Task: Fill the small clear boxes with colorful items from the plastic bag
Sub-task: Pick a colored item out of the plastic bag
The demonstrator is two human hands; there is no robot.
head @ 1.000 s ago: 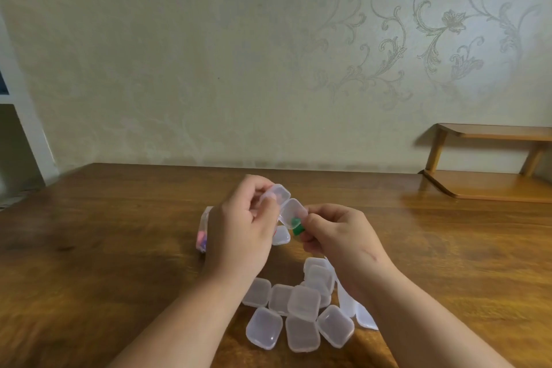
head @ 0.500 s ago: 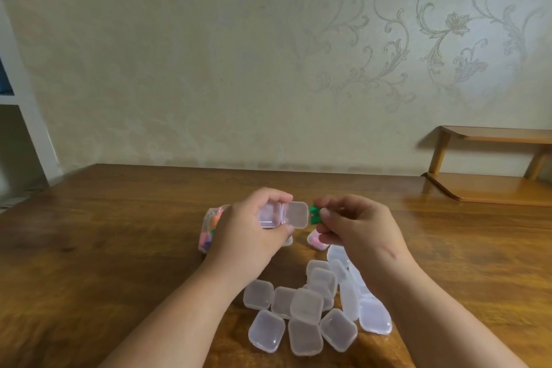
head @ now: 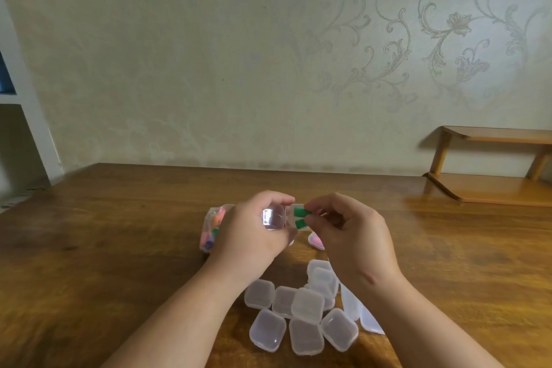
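My left hand (head: 254,236) holds a small clear box (head: 273,217), hinged open, above the wooden table (head: 119,248). My right hand (head: 349,236) pinches two small green items (head: 299,217) at the open half of that box. Behind my left hand lies the plastic bag (head: 212,228) with pink, orange and green items inside. A pile of several shut clear boxes (head: 304,314) sits near me between my forearms. One box with something pink in it (head: 316,240) rests on the table under my right hand.
A low wooden shelf (head: 493,170) stands at the back right against the patterned wall. A white shelf unit (head: 21,116) is at the far left.
The open box has turned flatter in my left hand. My right hand has brought the green items from beside the box to its open half.
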